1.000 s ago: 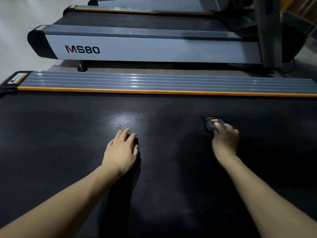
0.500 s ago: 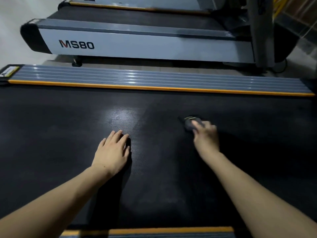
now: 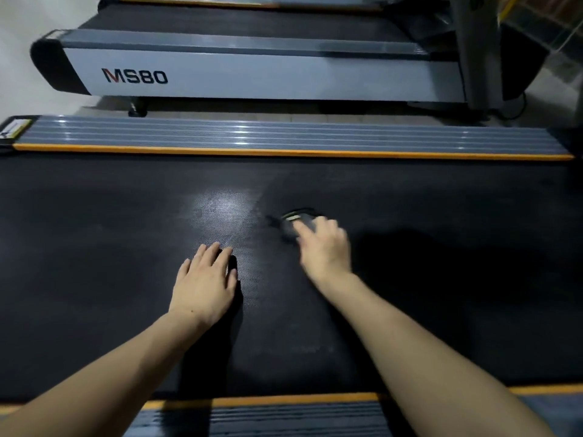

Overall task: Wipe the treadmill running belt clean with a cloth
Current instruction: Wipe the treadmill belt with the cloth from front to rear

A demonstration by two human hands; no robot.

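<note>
Wiping mid-belt: a small dark cloth under a blurred right hand.

The right hand point(image 3: 325, 247) presses the cloth point(image 3: 296, 223) onto the running belt point(image 3: 94, 247) about midway between the two orange-edged side rails; its fingers are blurred, so I cannot tell whether they curl round the cloth or lie flat on it. The left hand point(image 3: 205, 279) rests flat on the belt nearer the person, fingers straight and close together. The bunched cloth's long axis seems to run along the belt, though blur leaves this uncertain. Risks, as I judge: so small a wad may slip out, or leave unwiped strips.
</note>
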